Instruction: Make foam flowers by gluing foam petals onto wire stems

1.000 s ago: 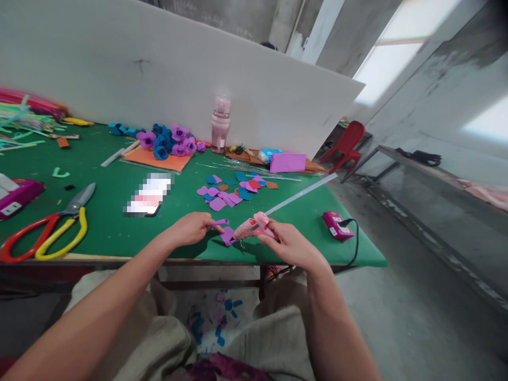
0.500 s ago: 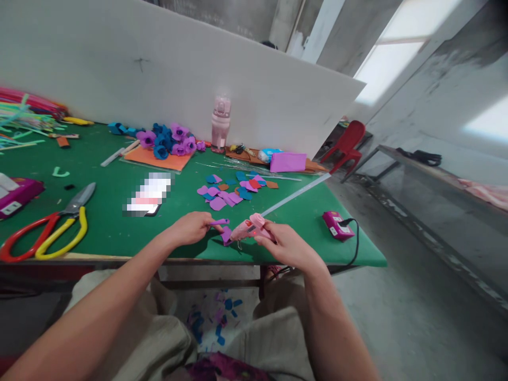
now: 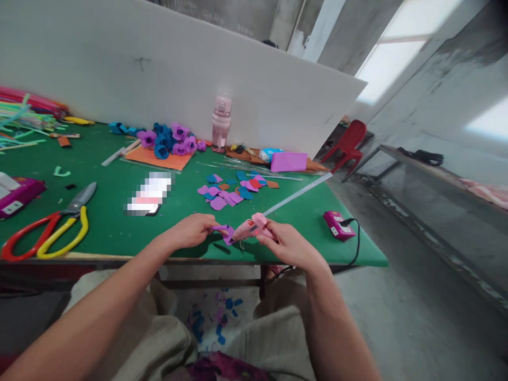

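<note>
My right hand [image 3: 283, 241] is wrapped round a pink glue gun [image 3: 254, 227], with a long clear glue stick [image 3: 299, 193] poking out of its back. Its nozzle points left and meets, or nearly meets, a purple piece [image 3: 227, 234] like a paper or foam flower part. The fingers of my left hand [image 3: 197, 229] pinch that piece by its thin left end, just above the green table. Beyond both hands lie loose petals [image 3: 228, 197] in purple, blue and orange-brown.
Large scissors [image 3: 65, 225] and a phone [image 3: 150, 194] lie to the left. Finished purple and blue flowers [image 3: 169, 140] rest on orange sheets near a pink bottle [image 3: 220, 124]. A magenta power socket [image 3: 338, 226] with a black cord sits right. A white board [image 3: 159, 69] stands behind.
The purple piece has turned in my left fingers, and its upper part has come down towards the nozzle. The glue gun has stayed almost in place.
</note>
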`<state>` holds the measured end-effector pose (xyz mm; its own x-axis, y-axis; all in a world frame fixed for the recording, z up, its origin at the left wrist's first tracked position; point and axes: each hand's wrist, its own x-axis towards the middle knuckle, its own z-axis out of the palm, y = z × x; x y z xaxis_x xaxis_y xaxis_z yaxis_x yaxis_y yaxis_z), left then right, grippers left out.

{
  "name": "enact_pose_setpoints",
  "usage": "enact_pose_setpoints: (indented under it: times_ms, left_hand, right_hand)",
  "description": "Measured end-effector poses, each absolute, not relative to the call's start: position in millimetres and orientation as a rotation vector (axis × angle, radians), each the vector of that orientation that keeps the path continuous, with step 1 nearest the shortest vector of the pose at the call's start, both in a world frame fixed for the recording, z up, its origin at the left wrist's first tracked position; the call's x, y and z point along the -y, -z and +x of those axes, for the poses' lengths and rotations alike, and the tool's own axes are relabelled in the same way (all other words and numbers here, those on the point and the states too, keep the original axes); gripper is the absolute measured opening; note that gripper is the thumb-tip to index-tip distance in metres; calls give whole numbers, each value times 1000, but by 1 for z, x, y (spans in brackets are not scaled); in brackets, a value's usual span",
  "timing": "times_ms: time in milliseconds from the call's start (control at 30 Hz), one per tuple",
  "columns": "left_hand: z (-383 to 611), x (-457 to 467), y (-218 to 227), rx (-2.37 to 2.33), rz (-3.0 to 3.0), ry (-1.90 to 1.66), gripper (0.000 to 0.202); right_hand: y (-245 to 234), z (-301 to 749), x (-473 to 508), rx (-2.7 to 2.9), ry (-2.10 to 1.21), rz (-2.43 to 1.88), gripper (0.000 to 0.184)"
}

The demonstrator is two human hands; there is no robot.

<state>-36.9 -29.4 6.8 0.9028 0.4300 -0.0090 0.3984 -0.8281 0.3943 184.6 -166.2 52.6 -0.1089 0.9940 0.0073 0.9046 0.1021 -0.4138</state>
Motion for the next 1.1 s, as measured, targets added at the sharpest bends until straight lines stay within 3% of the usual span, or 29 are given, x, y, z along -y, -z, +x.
enact_pose_setpoints:
  times_ms: [1100]
  left_hand:
    - [-33,32,-9,-613,2702,-44,50]
  right_hand:
    - [-51,176,164,2118,-453,-1840,21]
